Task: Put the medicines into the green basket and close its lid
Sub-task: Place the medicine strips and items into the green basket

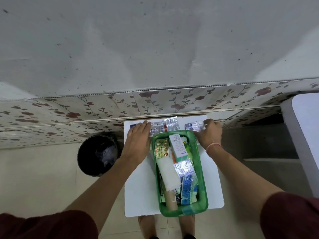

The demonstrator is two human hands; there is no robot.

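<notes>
With the left hand (140, 131) flat on foil strips (158, 128) and the right hand (209, 131) pinching a blister pack (194, 126) at the counter (138, 187) top edge, slippery strips may slide off before reaching the crowded green basket (203, 183).

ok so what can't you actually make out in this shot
- Head view: the left hand covers whatever lies beneath it.
- Print on the blister strips beyond the green basket is too small to read.
- Basket's lower contents are buried under upper packets.
- No lid is identifiable.
</notes>
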